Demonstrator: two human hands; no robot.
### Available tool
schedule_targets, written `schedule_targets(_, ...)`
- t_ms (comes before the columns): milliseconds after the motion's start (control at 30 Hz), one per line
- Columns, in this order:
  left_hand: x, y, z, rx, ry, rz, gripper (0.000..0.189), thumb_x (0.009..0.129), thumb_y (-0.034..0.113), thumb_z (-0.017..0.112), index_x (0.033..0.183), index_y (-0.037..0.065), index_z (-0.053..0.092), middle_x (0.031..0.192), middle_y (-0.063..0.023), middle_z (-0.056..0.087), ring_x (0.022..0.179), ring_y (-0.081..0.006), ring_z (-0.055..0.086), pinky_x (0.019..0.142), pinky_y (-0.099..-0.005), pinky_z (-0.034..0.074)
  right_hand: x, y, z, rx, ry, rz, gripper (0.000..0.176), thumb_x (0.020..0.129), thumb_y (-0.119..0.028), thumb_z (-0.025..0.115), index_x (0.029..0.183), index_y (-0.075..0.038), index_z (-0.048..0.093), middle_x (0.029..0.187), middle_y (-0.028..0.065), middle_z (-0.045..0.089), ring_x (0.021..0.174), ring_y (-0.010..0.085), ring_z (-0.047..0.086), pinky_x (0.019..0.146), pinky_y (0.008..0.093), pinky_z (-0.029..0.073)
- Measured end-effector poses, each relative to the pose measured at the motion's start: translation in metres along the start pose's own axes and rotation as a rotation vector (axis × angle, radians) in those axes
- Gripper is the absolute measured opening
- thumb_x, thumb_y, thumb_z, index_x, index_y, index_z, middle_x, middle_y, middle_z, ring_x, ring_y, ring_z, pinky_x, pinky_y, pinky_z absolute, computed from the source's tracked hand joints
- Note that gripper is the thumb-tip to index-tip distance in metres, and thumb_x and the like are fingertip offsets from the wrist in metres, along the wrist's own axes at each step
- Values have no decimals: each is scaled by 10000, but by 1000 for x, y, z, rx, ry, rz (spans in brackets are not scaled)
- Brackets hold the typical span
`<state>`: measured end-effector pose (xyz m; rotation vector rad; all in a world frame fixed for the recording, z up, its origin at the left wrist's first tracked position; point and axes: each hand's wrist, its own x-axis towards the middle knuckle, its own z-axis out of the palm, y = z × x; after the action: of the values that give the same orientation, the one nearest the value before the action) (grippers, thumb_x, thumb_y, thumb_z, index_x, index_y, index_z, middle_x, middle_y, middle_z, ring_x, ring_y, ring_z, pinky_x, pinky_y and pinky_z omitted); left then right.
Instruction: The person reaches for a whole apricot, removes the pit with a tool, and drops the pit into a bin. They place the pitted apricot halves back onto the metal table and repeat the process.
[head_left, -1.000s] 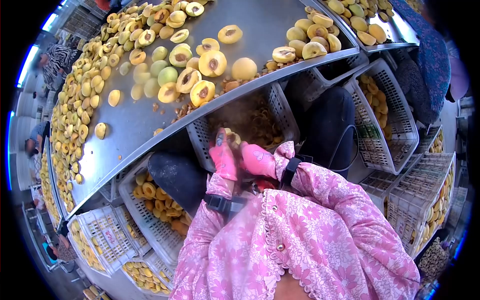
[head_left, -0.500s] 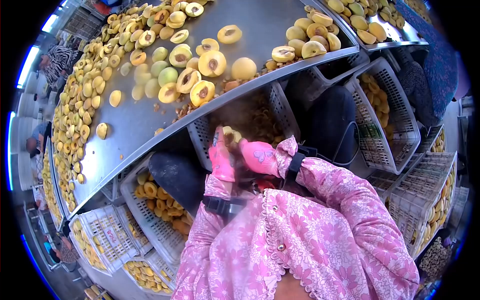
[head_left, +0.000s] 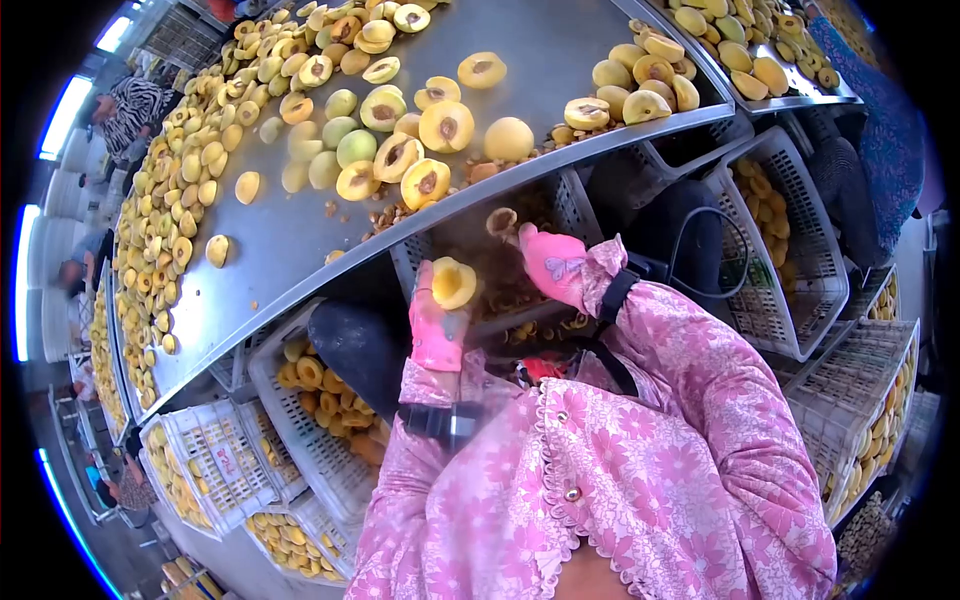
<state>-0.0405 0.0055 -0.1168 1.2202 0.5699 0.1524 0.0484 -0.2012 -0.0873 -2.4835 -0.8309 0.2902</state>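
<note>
My left hand point(head_left: 437, 330), in a pink glove, is closed on a yellow peach half point(head_left: 454, 284) whose hollow faces up without a stone. To its right, my right hand point(head_left: 556, 265), gloved too, has its fingers closed on a small tool with a round brown end point(head_left: 502, 222); whether a stone sits on that end I cannot tell. Both hands are over a white crate point(head_left: 575, 205) below the table edge, with brown stones and scraps inside. Just beyond the edge, cut peach halves point(head_left: 446, 126) with stones lie on the metal table point(head_left: 290, 235).
A large heap of peach halves point(head_left: 190, 180) covers the table's left side. Crates of yellow halves stand to the left point(head_left: 262, 375) and right point(head_left: 790, 320) of my knees. Other people point(head_left: 140, 110) are at the far left, and a blue patterned sleeve point(head_left: 880, 130) is at right.
My hands have drawn apart: the right moved up and right with the round-ended tool. The peach half in my left hand now shows its hollow. The view has shifted slightly.
</note>
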Motion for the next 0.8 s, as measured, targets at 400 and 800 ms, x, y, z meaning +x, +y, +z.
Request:
schedule_targets(400, -55, 185, -166, 784, 451, 262, 467, 861, 348, 633, 1159, -5, 560, 972, -117, 632, 865, -216, 628, 733, -338, 519, -35, 43, 47, -158, -621, -226, 259, 832, -233, 499, 766, -5, 601, 649, 172, 606, 620, 338, 608, 550, 425, 464)
schedule_targets(800, 138, 182, -17, 1174, 158, 155, 474, 770, 406, 684, 981, -14, 621, 833, -196, 658, 806, -303, 640, 709, -355, 476, -22, -3, -1, 176, -457, 143, 298, 765, -178, 578, 941, 56, 524, 709, 216, 606, 675, 396, 605, 584, 428, 468)
